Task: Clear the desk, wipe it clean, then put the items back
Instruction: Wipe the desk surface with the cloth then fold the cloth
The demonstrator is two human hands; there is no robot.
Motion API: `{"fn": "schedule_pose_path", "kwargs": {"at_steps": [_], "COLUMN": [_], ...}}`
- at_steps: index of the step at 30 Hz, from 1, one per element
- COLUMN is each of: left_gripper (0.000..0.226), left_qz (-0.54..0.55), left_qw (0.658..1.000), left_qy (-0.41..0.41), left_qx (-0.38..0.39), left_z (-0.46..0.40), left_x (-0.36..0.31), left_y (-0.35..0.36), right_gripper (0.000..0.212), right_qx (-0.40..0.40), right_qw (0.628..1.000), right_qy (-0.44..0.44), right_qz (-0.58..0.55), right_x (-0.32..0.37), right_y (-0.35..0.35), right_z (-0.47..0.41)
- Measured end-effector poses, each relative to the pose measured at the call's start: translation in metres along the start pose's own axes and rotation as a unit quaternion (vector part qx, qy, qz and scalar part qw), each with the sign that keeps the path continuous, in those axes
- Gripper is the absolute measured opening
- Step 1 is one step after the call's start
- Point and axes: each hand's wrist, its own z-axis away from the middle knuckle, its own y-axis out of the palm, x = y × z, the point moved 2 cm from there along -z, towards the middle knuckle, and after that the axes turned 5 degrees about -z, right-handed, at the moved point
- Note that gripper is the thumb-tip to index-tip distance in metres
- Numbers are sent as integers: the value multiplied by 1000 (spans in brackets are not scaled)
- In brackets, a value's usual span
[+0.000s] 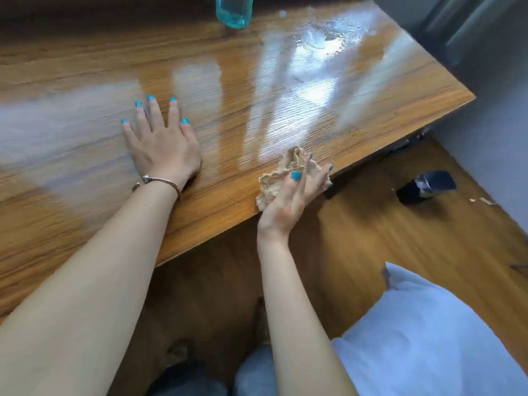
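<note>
Head view.

Surface: wooden desk (85, 67), grain running left to right, its near edge slanting from lower left up to the right-hand corner. Pale window light lies in bands across the top; toward the far right corner the glare is brightest and the surface there looks wet (320, 35), beaded and streaked.

Room: wood-pattern floor (385, 230) below and to the right of the desk, a grey wall (500, 124) on the right. A small pale scrap (483, 200) lies on the floor near the wall.

Containers: a translucent teal container (234, 10) stands at the far edge of the desk, cut off by the top of the frame — contents cannot be told. A dark bottle-like object (425, 187) sits on the floor right of the desk, blurred; its contents are likewise unclear.

Hands: left hand (163, 138) lies palm down on the desk, fingers straight and spread apart, holding nothing; a thin bracelet (160, 181) circles the wrist. Right hand (297, 192) is at the near edge of the desk, palm turned inward, thumb and fingers curled loosely around a crumpled beige cloth (285, 172) (teal nails on both hands). The cloth bunches up above the fingers, over the desk's edge.

Foreground: white fabric (428, 324) at lower right; grey-clad knees (251, 375) at the bottom.
</note>
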Motion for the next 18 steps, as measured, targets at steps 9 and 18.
{"fn": "schedule_pose_path", "kwargs": {"at_steps": [9, 18], "left_gripper": [56, 56], "left_qz": [21, 44], "left_qw": [999, 996], "left_qy": [33, 55], "left_qx": [34, 55], "left_z": [3, 6], "left_x": [1, 4], "left_y": [-5, -12], "right_gripper": [47, 44], "right_qx": [-63, -9], "right_qw": [987, 882], "right_qy": [148, 379], "right_qz": [10, -279], "right_x": [33, 72], "right_y": [40, -16], "right_z": [91, 156]}}
